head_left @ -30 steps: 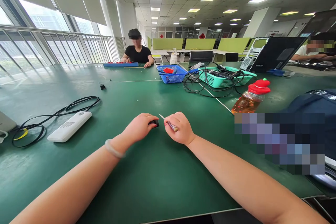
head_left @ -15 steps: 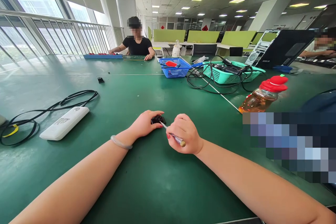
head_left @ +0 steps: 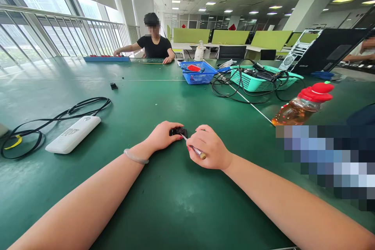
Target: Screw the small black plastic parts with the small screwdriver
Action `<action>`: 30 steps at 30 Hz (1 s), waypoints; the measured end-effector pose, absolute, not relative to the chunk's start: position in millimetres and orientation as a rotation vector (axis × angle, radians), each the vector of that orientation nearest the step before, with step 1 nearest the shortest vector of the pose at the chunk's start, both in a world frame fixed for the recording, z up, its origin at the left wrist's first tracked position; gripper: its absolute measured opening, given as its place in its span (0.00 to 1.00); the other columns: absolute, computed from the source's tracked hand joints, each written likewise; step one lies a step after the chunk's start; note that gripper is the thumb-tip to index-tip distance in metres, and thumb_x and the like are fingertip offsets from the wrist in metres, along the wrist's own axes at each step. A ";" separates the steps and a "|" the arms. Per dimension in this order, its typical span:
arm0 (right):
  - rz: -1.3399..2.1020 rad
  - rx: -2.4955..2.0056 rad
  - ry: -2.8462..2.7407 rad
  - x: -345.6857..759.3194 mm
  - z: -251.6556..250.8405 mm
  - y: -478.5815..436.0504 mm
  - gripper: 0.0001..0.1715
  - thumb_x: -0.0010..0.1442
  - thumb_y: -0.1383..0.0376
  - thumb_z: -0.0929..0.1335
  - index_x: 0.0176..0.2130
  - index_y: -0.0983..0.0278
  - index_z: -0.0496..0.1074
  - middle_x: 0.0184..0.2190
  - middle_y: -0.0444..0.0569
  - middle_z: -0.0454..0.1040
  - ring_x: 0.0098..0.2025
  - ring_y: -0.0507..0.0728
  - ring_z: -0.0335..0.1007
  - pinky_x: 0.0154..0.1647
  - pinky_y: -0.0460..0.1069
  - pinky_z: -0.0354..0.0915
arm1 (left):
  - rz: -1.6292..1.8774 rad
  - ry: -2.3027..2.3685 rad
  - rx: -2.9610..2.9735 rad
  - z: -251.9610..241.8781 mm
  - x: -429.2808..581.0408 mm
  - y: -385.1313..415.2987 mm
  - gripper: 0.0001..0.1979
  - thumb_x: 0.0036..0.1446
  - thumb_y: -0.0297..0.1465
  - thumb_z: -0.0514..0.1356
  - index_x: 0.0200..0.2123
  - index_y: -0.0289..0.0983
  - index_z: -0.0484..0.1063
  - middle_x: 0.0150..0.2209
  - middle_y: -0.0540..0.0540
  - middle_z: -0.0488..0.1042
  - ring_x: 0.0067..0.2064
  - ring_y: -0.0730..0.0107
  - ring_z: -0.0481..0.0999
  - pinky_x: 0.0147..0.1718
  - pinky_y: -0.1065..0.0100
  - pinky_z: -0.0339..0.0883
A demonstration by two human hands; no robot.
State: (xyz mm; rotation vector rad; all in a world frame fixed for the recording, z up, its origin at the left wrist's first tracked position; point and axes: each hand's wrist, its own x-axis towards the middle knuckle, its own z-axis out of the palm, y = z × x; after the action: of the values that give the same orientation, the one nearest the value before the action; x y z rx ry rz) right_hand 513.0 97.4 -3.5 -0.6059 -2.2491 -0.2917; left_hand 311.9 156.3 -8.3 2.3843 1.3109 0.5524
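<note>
My left hand (head_left: 163,136) grips a small black block-shaped part (head_left: 184,131) between thumb and fingers, on the green table (head_left: 175,211). Silver spots show on the part's top; the fingers cover its left end. Close by on the right, my right hand (head_left: 208,146) is closed round a slim screwdriver (head_left: 197,151) with a thin metal shaft and a clear handle. The tool slants, its tip at the near edge of the black part beside my left thumb. Whether the tip touches the part cannot be made out.
A white power strip (head_left: 73,134) with black cable lies left. Beyond are another black part (head_left: 113,86), a blue basket (head_left: 199,78), a green basket (head_left: 254,85) with cables, and a red-capped bottle (head_left: 299,109) at right. Across the table sits a person (head_left: 154,49).
The view has shifted slightly. More of the black part shows between my left fingers, and my right hand with the screwdriver has moved a little. The person opposite has reached further left.
</note>
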 end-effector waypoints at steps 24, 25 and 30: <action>-0.486 -0.569 -2.476 511.1 -6.7 97.4 0.06 0.59 0.66 0.63 0.31 0.62 0.68 0.23 0.43 0.66 0.27 0.52 0.57 0.47 0.54 0.56 | 0.593 1.282 2.366 -12.0 312.1 158.9 0.21 0.52 0.38 0.60 0.50 0.43 0.73 0.48 0.49 0.77 0.49 0.59 0.74 0.52 0.59 0.67; -0.489 -0.563 -2.498 511.3 -7.5 97.7 0.07 0.59 0.65 0.63 0.30 0.62 0.68 0.23 0.43 0.66 0.26 0.52 0.56 0.47 0.54 0.56 | 0.593 1.285 2.364 -11.9 312.2 158.9 0.21 0.52 0.38 0.60 0.50 0.43 0.73 0.49 0.49 0.77 0.49 0.59 0.74 0.52 0.60 0.67; -0.469 -0.565 -2.599 512.9 -11.1 100.3 0.12 0.61 0.60 0.63 0.28 0.62 0.67 0.20 0.41 0.67 0.24 0.51 0.57 0.45 0.52 0.55 | 0.577 1.296 2.359 -11.1 312.5 159.3 0.22 0.52 0.39 0.60 0.51 0.43 0.73 0.48 0.48 0.77 0.49 0.59 0.75 0.51 0.59 0.68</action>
State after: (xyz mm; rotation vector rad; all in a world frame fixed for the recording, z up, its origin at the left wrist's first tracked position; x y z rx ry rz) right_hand 512.9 100.3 -11.1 -0.5649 -2.5994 -0.4686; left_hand 312.5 159.3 -11.1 2.3589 1.2965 0.5774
